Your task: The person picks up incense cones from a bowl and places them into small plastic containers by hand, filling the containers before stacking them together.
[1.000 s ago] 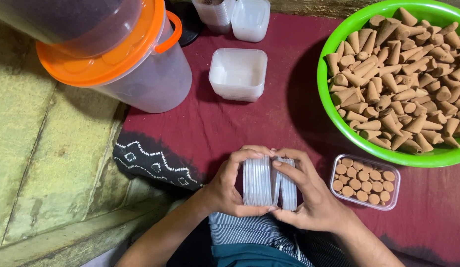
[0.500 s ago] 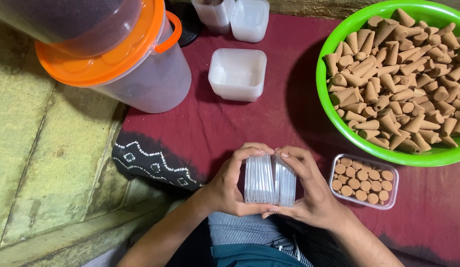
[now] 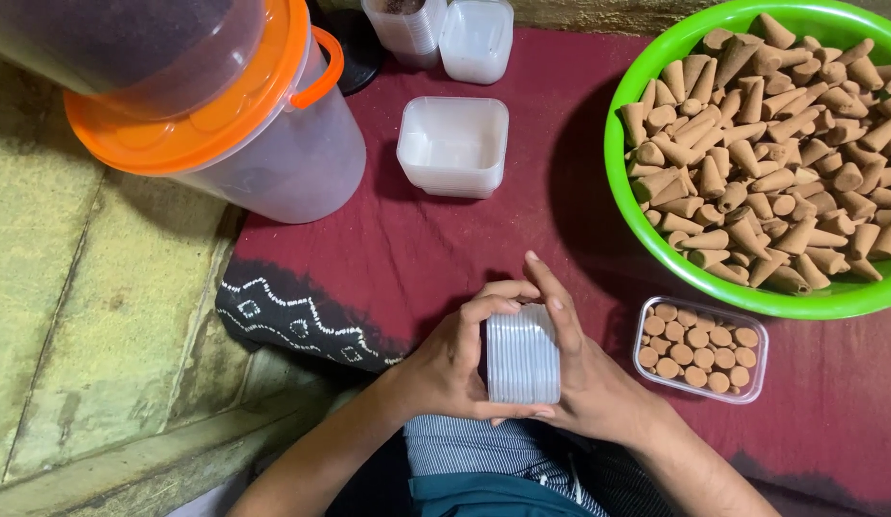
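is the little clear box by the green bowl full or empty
Full: the clear box beside the green bowl is packed with brown cones standing on end, in rows filling it.

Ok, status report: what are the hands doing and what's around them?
Left hand and right hand both grip a stack of clear plastic lids. Small clear box of brown cones lies right of it. Nothing between them.

A stack of clear plastic lids (image 3: 523, 354) stands on edge between both hands near the bottom centre. Just to its right on the dark red cloth (image 3: 465, 239) lies a clear rectangular box (image 3: 701, 348) packed with brown cones, tips down. Above, a stack of empty white square tubs (image 3: 453, 146) sits open; two more translucent tubs (image 3: 445, 33) stand at the top edge.
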